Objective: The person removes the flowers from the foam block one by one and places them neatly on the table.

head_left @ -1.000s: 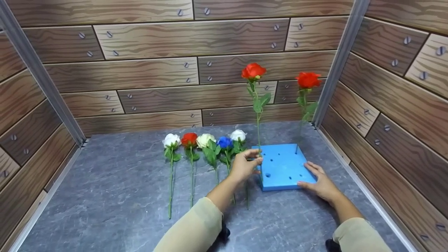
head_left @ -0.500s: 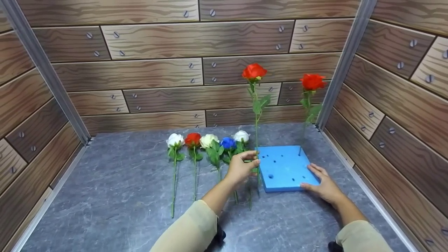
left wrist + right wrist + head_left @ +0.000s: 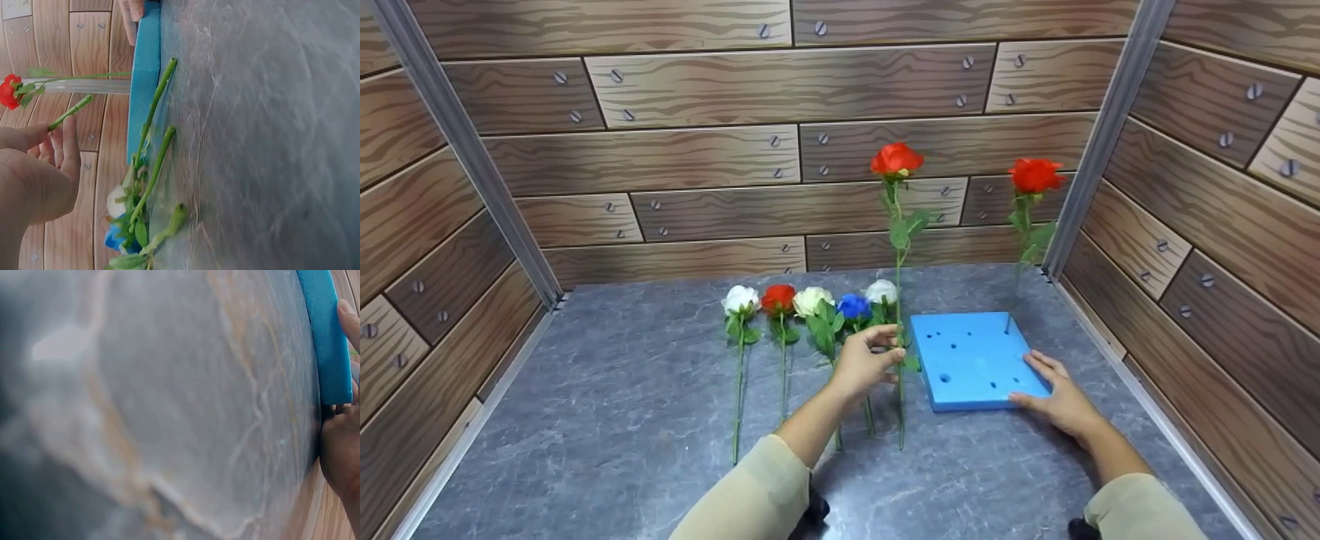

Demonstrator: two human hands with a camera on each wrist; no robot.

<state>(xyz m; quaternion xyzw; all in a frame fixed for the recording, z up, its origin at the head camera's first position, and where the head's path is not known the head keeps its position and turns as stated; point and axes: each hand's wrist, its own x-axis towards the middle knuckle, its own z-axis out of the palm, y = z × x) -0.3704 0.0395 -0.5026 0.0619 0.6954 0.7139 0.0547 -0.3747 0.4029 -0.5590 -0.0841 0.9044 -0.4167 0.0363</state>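
Note:
My left hand pinches the stem of a red rose upright, just left of the blue foam block. In the left wrist view the cut stem end sticks out past the fingers, raised off the tabletop. My right hand grips the block's near right corner, thumb on the front side and fingers along the right side. Several small holes dot the block's top. A second red rose stands upright in its far right corner.
Left of the block several roses lie in a row: white, red, cream, blue and another white one. Wood-patterned walls close off the back and sides of the grey marbled tabletop.
My left hand has moved left with the red rose, from over the block's left edge to beside it. The right hand keeps its hold on the corner. The head view has shifted slightly.

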